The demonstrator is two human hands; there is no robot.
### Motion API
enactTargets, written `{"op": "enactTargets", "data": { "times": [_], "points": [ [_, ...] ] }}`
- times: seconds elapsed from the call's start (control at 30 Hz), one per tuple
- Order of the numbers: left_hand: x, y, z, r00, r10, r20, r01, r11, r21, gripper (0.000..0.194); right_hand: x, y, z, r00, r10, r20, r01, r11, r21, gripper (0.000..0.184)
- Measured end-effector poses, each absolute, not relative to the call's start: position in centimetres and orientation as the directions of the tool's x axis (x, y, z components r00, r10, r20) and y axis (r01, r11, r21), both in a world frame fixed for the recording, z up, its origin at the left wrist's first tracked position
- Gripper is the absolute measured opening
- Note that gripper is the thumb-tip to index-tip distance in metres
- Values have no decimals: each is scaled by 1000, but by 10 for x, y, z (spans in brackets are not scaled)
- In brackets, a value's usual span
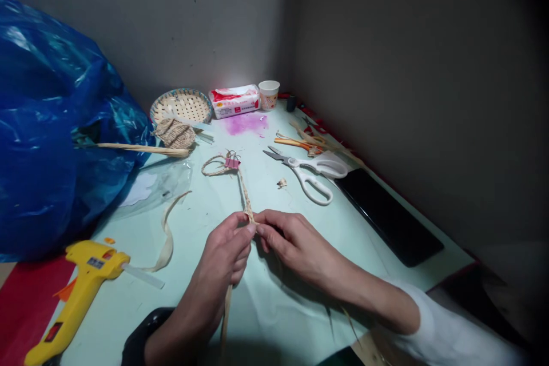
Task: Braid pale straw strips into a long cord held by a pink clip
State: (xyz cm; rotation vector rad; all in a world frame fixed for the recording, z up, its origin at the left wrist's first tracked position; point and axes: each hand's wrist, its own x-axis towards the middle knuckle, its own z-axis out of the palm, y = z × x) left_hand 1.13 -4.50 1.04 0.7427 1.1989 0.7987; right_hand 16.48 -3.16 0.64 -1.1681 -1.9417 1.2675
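A braided straw cord (245, 187) runs from a pink binder clip (232, 163) down to my fingers. Beyond the clip, the cord bends round into a loop on the table. My left hand (229, 249) pinches the near end of the braid between thumb and fingers. Close against it, my right hand (295, 240) is also closed on the braid's end with thumb and forefinger. A loose straw strand (226, 314) hangs below my left hand, and thin strands trail under my right forearm.
White-handled scissors (309, 171) lie beyond my right hand, beside a black phone (388, 214). At left are a yellow glue gun (81, 291), a straw strip (167, 234) and a blue plastic bag (64, 126). Twine (175, 134), a woven basket (182, 104), tissues (235, 100) and a paper cup (269, 95) stand behind.
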Motion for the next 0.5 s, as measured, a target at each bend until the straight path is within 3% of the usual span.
{"op": "enactTargets", "data": {
  "times": [0.23, 0.4, 0.5],
  "points": [
    [12, -44, 6, 119, 884, -452, -43, 459, 887, 23, 161, -40, 11, -422, 906, 18, 680, 329, -656, 28],
    [15, -47, 6, 10, 931, -366, 85, 364, 928, 22, 161, -50, 6, -425, 880, 214, 824, 474, -310, 13],
    [16, -48, 6, -8, 935, -356, 49, 355, 933, 21, 160, -59, 4, -417, 850, 321, 857, 486, -172, 10]
  ]
}}
